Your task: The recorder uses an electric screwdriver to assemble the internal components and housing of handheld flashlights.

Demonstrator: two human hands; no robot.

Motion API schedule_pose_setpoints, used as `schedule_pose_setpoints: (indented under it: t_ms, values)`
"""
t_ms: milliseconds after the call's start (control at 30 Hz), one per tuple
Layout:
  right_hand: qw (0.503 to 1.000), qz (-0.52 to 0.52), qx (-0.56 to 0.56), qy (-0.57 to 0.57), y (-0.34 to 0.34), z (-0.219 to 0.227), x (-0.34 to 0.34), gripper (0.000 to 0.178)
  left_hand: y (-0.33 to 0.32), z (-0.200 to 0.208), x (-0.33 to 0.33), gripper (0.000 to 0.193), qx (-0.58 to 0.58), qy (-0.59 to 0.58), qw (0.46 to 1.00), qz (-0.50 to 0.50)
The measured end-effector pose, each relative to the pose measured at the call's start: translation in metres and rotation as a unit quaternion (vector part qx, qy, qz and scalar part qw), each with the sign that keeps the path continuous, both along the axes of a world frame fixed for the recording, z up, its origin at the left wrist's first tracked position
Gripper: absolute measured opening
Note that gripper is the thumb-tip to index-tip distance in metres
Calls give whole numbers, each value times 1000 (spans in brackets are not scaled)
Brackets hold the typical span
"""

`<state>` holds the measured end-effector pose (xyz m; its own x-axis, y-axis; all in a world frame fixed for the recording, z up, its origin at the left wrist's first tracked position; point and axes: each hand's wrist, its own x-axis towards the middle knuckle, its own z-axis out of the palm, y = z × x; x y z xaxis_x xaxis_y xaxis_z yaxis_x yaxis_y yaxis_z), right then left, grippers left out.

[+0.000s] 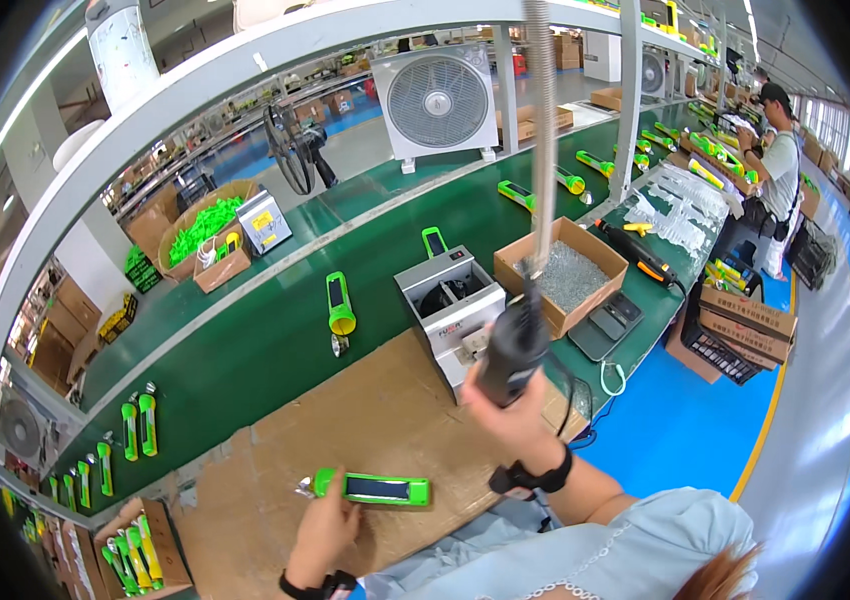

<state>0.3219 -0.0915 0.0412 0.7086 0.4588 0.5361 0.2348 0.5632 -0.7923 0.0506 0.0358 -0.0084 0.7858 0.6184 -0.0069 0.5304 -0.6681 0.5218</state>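
My left hand (327,530) holds the head end of a bright green flashlight (383,489), which lies on a brown cardboard sheet (255,480). A dark rectangular panel on the flashlight faces up, and a small silvery part pokes out at its left end. Raised to the right, my right hand (517,418) is wrapped round a black electric screwdriver (517,345) that hangs from a coiled spring (541,130). The screwdriver is blurred and its tip is hidden. Just beyond it stands a grey screw feeder (445,320).
A cardboard box (517,262) holds many small shiny pieces, beside a black scale (605,325). Another flashlight (341,305) and several more lie on the green conveyor belt (235,350). A soldering-type tool (645,258) lies at right; a person (777,150) works farther off. Overhead runs a frame (275,45).
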Motion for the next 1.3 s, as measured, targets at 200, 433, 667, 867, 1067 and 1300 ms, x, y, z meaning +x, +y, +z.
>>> schedule_pose_setpoints:
  t_ms: [200,433,667,867,1067,1300]
  values:
    - [987,-150,20,-54,-10,29,57,27,-10,21,57,45,271,-40,961,-36]
    - [991,-60,119,-24,28,61,87,30,26,-9,69,42,170,-143,972,-74]
    - [995,-32,69,-68,52,53,66,24,35,-17,59,40,150,-181,969,-80]
    - [992,-40,-48,-108,53,52,61,29,33,-23,58,44,142,-170,971,-84]
    - [998,39,-27,-31,28,45,32,40,34,-22,56,40,152,-206,962,-97]
    - [993,67,89,-26,9,9,-26,45,36,-22,56,37,135,-197,966,-99]
